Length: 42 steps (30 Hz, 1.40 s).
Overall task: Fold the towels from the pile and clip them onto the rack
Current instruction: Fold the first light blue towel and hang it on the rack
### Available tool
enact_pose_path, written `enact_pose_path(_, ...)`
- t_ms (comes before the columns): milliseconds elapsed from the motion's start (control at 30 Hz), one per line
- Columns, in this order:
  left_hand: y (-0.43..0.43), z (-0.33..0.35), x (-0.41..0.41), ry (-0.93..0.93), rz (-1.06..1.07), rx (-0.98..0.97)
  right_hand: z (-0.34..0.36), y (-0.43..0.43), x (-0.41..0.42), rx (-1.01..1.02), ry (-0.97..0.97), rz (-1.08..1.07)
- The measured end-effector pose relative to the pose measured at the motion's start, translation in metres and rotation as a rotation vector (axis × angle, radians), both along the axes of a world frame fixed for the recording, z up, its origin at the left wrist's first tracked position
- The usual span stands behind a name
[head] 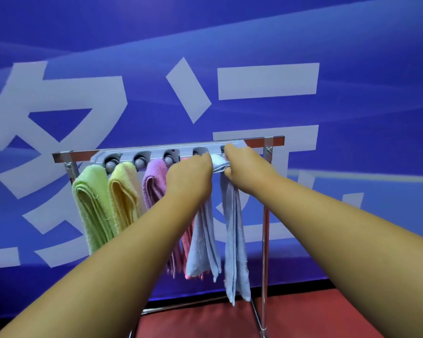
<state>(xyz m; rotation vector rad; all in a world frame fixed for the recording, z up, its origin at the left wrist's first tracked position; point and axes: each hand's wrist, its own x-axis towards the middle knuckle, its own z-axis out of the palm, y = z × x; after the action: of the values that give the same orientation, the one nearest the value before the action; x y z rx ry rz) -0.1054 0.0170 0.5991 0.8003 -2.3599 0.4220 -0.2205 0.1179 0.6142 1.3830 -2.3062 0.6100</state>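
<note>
A metal rack point(266, 215) carries a grey clip bar point(156, 152) with several ball clips. A green towel point(91, 206), a yellow towel point(122, 198) and a purple towel point(154, 184) hang folded from its left clips. A pink towel point(187, 242) hangs mostly hidden behind my left arm. My left hand point(189, 179) and my right hand point(242, 164) both grip the folded top of a light blue towel point(232, 240) just under the rightmost clip. Its two halves hang down below my hands.
A blue banner wall point(230, 45) with large white characters stands right behind the rack. The floor point(303, 318) is red. The rack's chrome base bar point(181, 307) runs along the floor.
</note>
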Motion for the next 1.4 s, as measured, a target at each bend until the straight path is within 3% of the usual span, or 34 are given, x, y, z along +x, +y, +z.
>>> enact_pose_path(200,0.003,-0.006,-0.011,0.046,-0.028,0.040,-0.007,0.002,0.000,-0.043,-0.075,0.001)
enact_pose_path(333,0.008,-0.004,-0.010,0.148,-0.074,0.201,-0.021,0.004,-0.002,-0.095,-0.197,0.002)
enact_pose_path(667,0.011,-0.013,-0.008,0.239,-0.148,0.295,-0.107,0.000,0.004,-0.052,-0.454,-0.062)
enact_pose_path(967,0.006,-0.082,-0.018,0.351,-0.164,0.651,-0.157,0.001,-0.002,-0.171,-0.769,-0.022)
enact_pose_path(1400,0.004,-0.132,-0.015,0.244,-0.151,0.698,-0.170,0.006,-0.016,-0.177,-0.664,-0.102)
